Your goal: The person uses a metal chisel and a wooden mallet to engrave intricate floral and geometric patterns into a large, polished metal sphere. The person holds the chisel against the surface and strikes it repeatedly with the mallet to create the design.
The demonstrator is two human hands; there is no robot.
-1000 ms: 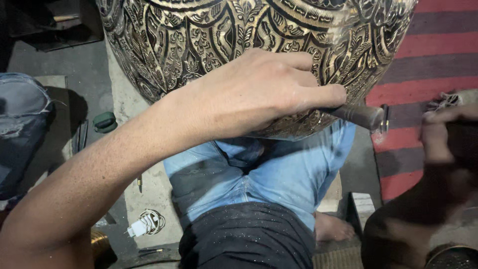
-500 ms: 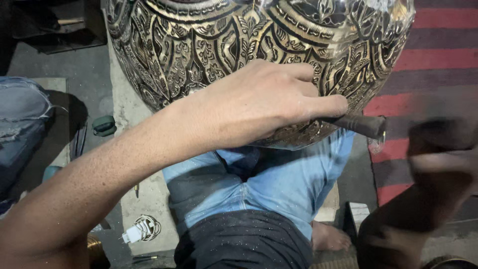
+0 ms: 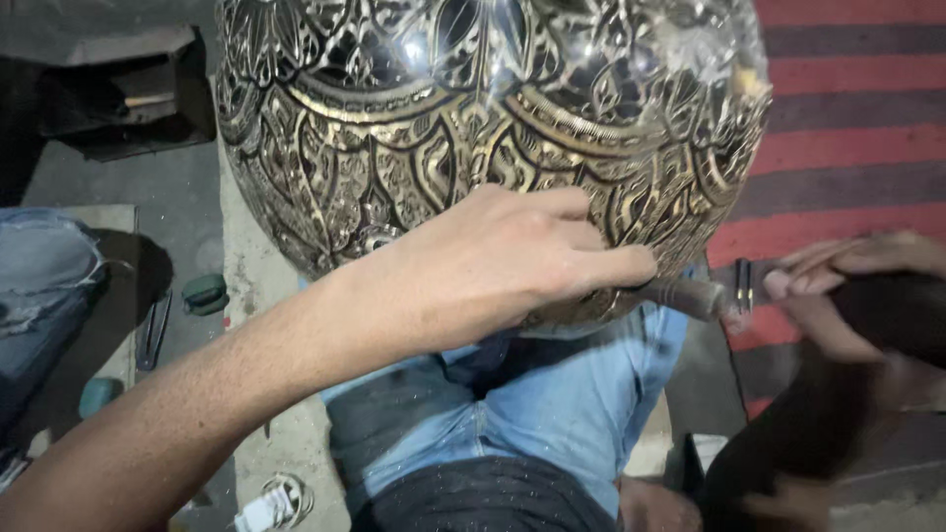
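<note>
A large round brass vessel (image 3: 473, 128) with dense engraved floral patterns rests over my lap. My left hand (image 3: 493, 271) lies against its lower side, closed around a metal chisel (image 3: 690, 296) whose blunt end sticks out to the right. My right hand (image 3: 838, 271) is just right of that end, blurred, and grips a dark mallet (image 3: 887, 325). The mallet's head is close to the chisel's end; I cannot tell whether they touch. The chisel's tip is hidden under my left hand.
My legs in blue jeans (image 3: 532, 414) are below the vessel. A red and dark striped rug (image 3: 847, 118) lies to the right. On the grey floor at left are a green lump (image 3: 205, 293), a dark hand tool (image 3: 153, 330) and another person's jeans-clad knee (image 3: 39, 286).
My right hand swung down and away half a second ago and is now back beside the chisel's end. My left hand kept its grip on the chisel.
</note>
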